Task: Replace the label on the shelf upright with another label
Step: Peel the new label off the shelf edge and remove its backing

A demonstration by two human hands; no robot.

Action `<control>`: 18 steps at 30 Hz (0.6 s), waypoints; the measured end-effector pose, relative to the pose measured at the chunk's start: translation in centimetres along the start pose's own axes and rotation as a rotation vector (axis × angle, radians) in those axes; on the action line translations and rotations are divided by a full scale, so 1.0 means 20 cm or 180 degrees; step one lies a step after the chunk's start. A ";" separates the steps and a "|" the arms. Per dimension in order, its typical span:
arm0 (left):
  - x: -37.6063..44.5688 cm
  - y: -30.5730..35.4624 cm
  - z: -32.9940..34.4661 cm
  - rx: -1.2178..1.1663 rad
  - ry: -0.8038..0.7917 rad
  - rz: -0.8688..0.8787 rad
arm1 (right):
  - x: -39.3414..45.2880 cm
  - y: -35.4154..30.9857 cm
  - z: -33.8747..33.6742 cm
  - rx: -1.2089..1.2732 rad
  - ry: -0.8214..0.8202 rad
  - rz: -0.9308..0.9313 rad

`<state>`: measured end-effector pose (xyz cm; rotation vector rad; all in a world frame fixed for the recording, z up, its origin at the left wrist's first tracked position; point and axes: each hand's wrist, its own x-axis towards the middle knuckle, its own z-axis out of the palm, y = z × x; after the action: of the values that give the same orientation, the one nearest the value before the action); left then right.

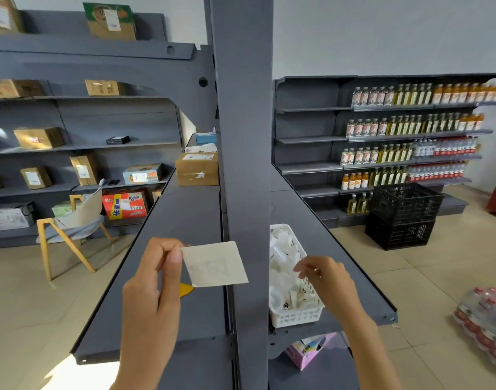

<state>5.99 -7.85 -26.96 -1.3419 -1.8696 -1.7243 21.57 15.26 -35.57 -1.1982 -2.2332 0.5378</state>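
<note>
A tall grey shelf upright point(242, 136) rises through the middle of the view. My left hand point(154, 291) pinches the left edge of a pale square label point(216, 264) and holds it in front of the upright's lower part. My right hand point(325, 280) hovers over a white plastic basket point(294, 318) full of white labels on the right shelf, fingers curled; I cannot tell whether it grips anything. No label shows on the upright's visible face.
A yellow scrap point(186, 289) lies on the left grey shelf point(168, 249). Cardboard boxes point(197, 168) sit farther along it. A purple tissue box point(308, 351) rests on the lower right shelf. Black crates point(401, 215), bottle shelves and a chair point(72, 220) stand beyond.
</note>
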 end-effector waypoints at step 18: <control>0.11 0.06 0.06 -0.0906 -0.0142 0.0451 | -0.13 -0.43 -0.41 0.2169 0.0650 -0.1287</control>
<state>6.27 -5.99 -24.91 -1.5850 -1.5500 -1.9542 22.49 9.22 -25.11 -0.4197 -1.8122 0.8646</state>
